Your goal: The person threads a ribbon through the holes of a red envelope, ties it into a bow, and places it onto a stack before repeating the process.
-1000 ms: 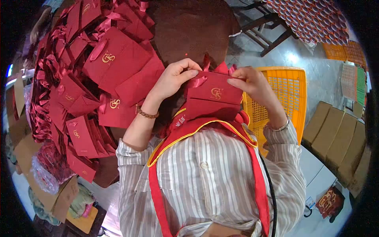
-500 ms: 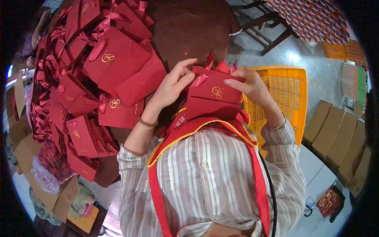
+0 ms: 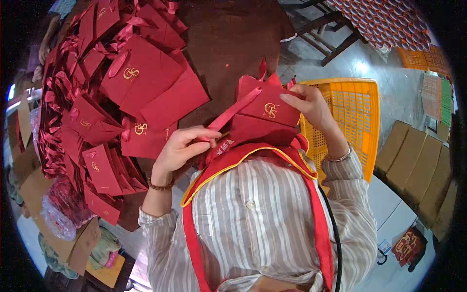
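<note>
A small red paper gift bag point(image 3: 248, 109) with gold lettering lies in front of my red, yellow-edged apron point(image 3: 224, 155). My left hand point(image 3: 187, 146) is closed on the end of a shiny pink-red ribbon point(image 3: 236, 107), stretched taut from a hole in the bag's front. At the bag's right edge, my right hand point(image 3: 314, 104) grips its upper corner between thumb and fingers. More ribbon point(image 3: 263, 69) sticks up behind the bag's top.
Many red gift bags point(image 3: 146, 73) with ribbons are heaped on the left of the dark brown table point(image 3: 233, 29). A yellow plastic crate point(image 3: 367, 117) stands at my right, with cardboard boxes point(image 3: 413, 170) beyond. A wooden stand point(image 3: 326, 29) is at the upper right.
My left hand has moved down and left from the bag's upper left corner, drawing the ribbon out into a straight line. My right hand stays at the bag's right edge.
</note>
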`<state>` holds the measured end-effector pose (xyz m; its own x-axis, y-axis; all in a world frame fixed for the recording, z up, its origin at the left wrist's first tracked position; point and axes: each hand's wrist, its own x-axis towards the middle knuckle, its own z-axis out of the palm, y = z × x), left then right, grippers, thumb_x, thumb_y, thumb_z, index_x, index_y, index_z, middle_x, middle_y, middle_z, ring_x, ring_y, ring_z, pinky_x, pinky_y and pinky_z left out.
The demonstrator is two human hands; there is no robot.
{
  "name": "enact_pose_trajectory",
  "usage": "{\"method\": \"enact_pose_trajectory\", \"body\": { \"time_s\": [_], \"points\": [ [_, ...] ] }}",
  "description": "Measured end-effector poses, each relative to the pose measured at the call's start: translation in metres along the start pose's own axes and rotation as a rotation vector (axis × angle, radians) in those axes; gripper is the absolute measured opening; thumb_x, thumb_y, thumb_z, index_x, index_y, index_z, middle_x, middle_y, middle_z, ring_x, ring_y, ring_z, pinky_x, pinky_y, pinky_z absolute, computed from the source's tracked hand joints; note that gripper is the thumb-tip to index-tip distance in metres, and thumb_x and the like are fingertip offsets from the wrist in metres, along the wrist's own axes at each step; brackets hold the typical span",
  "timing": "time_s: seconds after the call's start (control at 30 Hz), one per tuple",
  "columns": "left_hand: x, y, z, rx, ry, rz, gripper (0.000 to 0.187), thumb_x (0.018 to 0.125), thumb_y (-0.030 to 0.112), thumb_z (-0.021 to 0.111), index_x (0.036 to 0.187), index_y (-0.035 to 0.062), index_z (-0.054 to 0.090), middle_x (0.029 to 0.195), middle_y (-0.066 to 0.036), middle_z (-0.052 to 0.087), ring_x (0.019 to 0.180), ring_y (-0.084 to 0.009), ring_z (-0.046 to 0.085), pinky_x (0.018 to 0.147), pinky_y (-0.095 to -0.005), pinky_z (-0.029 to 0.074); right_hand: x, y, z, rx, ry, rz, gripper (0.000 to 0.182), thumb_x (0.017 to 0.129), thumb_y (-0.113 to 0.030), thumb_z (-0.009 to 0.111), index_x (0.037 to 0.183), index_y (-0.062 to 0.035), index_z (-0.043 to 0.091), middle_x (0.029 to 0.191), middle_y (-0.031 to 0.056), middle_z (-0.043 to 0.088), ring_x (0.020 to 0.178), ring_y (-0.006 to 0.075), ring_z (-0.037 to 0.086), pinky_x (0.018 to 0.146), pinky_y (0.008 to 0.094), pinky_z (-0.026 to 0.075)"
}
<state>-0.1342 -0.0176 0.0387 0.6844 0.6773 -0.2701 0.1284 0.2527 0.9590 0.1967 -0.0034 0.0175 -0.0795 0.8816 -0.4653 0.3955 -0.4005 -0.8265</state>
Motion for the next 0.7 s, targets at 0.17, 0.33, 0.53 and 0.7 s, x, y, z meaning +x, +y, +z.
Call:
{"method": "enact_pose_trajectory", "body": {
  "time_s": [0.17, 0.33, 0.53, 0.7],
  "points": [
    [0.002, 0.025, 0.014, 0.224, 0.101, 0.244, 0.035, 0.078, -0.003, 0.051, 0.113, -0.005, 0.055, 0.105, -0.015, 0.063, 0.09, -0.025, 0.061, 0.081, -0.0291, 0.045, 0.005, -0.007, 0.008, 0.062, -0.047, -0.155, 0.023, 0.083, -0.021, 0.063, 0.083, 0.0026, 0.063, 0.073, -0.0009, 0.059, 0.07, 0.0062, 0.052, 0.064, 0.0227, 0.042],
    [0.013, 0.048, 0.03, 0.487, 0.145, 0.515, 0.024, 0.075, -0.003, 0.058, 0.099, -0.0043, 0.062, 0.085, -0.015, 0.064, 0.074, -0.0279, 0.062, 0.067, -0.0344, 0.049, 0.011, -0.018, 0.015, -0.177, 0.01, -0.227, 0.03, 0.078, -0.029, 0.063, 0.086, -0.0004, 0.064, 0.071, 0.0164, 0.062, 0.066, 0.0242, 0.061, 0.061, 0.0345, 0.045],
    [0.035, 0.053, 0.042, 0.465, 0.029, 0.774, 0.02, 0.071, 0.003, 0.064, 0.09, -0.0026, 0.064, 0.067, -0.01, 0.057, 0.055, -0.0243, 0.052, 0.053, -0.0343, 0.039, 0.012, -0.026, 0.026, -0.365, 0.097, -0.229, 0.031, 0.077, -0.035, 0.062, 0.088, -0.0055, 0.066, 0.079, 0.0196, 0.062, 0.076, 0.0376, 0.06, 0.067, 0.0418, 0.046],
    [0.06, 0.055, 0.057, 0.363, -0.187, 0.767, 0.031, 0.069, 0.0, 0.062, 0.101, -0.0027, 0.062, 0.079, -0.013, 0.062, 0.065, -0.0257, 0.058, 0.06, -0.0341, 0.045, 0.014, -0.026, 0.032, -0.433, 0.139, -0.276, 0.03, 0.078, -0.034, 0.062, 0.087, -0.0065, 0.066, 0.077, 0.0189, 0.062, 0.076, 0.0377, 0.06, 0.067, 0.0428, 0.047]
  ]
}}
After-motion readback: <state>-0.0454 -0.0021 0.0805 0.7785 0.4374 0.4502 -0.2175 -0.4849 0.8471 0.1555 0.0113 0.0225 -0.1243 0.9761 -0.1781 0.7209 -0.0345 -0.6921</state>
